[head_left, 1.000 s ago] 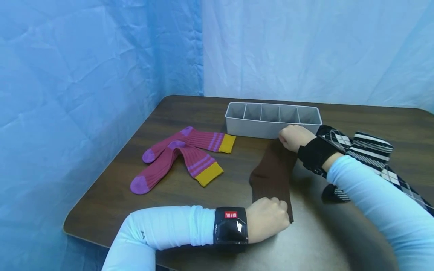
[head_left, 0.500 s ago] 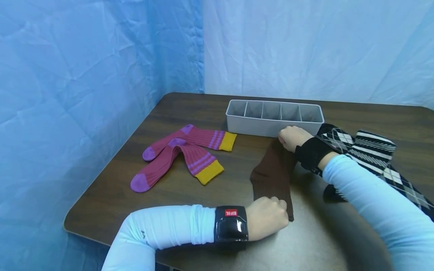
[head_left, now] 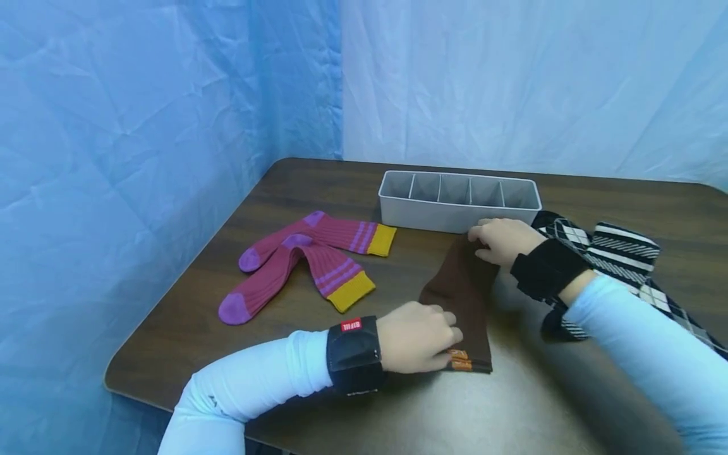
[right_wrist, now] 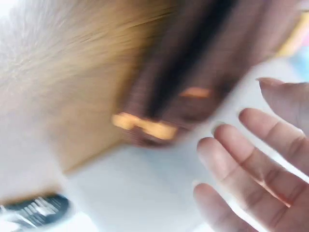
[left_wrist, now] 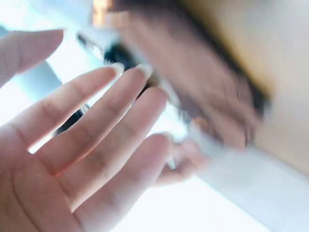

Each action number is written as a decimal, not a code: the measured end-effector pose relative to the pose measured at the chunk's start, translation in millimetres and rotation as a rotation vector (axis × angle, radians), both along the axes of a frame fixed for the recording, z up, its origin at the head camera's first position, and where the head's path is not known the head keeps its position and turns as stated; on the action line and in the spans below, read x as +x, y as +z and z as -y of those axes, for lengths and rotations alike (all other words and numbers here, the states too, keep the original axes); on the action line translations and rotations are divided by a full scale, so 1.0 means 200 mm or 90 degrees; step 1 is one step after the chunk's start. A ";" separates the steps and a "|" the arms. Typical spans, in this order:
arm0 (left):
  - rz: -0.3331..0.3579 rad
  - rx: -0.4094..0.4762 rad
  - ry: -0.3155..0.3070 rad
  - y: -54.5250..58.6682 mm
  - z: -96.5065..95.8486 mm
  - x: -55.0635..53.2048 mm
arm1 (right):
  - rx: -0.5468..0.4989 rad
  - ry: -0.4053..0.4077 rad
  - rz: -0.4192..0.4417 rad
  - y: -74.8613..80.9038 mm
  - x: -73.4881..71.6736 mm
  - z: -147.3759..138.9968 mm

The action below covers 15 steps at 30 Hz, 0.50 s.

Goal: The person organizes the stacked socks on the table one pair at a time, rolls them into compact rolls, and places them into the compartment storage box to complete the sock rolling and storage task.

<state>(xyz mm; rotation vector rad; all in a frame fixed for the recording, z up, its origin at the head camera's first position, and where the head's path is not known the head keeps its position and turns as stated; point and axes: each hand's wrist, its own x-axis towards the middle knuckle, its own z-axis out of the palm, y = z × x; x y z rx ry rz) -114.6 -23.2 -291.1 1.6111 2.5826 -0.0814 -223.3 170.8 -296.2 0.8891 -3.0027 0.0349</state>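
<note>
Brown socks (head_left: 463,297) lie flat on the table, one on the other, with orange marks (head_left: 459,361) showing at the near end. My left hand (head_left: 418,338) is at the left side of that near end, its fingers loosely extended and holding nothing. At the far end, my right hand (head_left: 506,241) hovers over the socks with relaxed fingers. Both wrist views show spread fingers apart from the blurred brown fabric (right_wrist: 203,58).
A grey box (head_left: 426,215) with several compartments stands behind the socks. Magenta socks (head_left: 335,268) with yellow cuffs lie to the left. Black-and-white patterned socks (head_left: 622,253) lie on the right, partly under my right arm. Blue sheeting (head_left: 170,126) borders the table.
My left hand has let go of the socks' near end and moved left, uncovering the orange marks. My right hand's fingers have loosened from the far end and shifted slightly right.
</note>
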 end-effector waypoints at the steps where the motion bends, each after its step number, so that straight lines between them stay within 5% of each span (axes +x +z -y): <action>1: -0.022 0.019 0.006 0.02 0.02 0.00 | -0.016 0.013 -0.008 0.02 0.05 -0.01; 4: -0.077 0.063 0.018 0.06 0.06 0.00 | -0.067 0.055 -0.014 0.08 0.23 -0.03; 9: -0.038 0.035 -0.009 0.01 0.06 0.01 | -0.104 0.123 0.088 0.03 0.49 -0.05; 15: -0.007 -0.040 -0.011 -0.12 -0.01 0.01 | -0.095 0.199 0.145 -0.06 0.62 -0.03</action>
